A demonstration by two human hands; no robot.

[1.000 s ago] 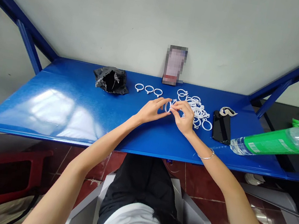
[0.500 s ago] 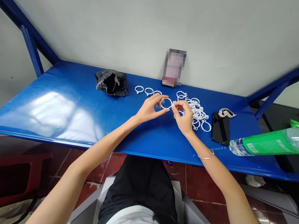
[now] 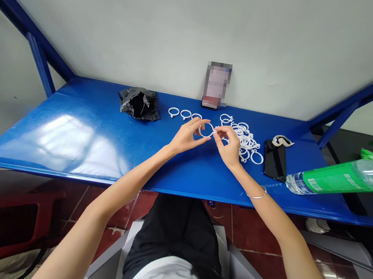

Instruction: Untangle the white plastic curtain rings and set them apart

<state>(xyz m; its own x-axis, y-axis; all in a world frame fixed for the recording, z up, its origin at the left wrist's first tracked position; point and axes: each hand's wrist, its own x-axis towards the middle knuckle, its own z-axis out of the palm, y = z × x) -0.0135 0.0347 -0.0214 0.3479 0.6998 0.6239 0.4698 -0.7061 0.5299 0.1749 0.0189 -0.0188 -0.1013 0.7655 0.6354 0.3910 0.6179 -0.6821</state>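
Between my two hands, just over the blue tabletop, is a white curtain ring (image 3: 201, 135) with a small eyelet on its right side. My left hand (image 3: 186, 135) grips the hoop by thumb and fingers at its left. At the eyelet, the thumb and fingertips of my right hand (image 3: 227, 145) pinch the ring and cover most of that part. Three similar rings (image 3: 185, 114) lie in a row beyond my left hand, the last partly hidden by its fingers. A loose pile of white rings (image 3: 249, 143) spreads out to the right of my right hand.
A crumpled black plastic bag (image 3: 130, 111) sits open at the back left of the blue table (image 3: 147, 166). A blurred-out phone (image 3: 216, 85) leans on the wall. At right are a black phone (image 3: 275, 160), a whitish strap (image 3: 282, 141) and a green-labelled bottle (image 3: 339, 178).
The ring in my hands has shifted very slightly left and turned a little. Both hands keep their hold on it, and the things on the table stay where they were.
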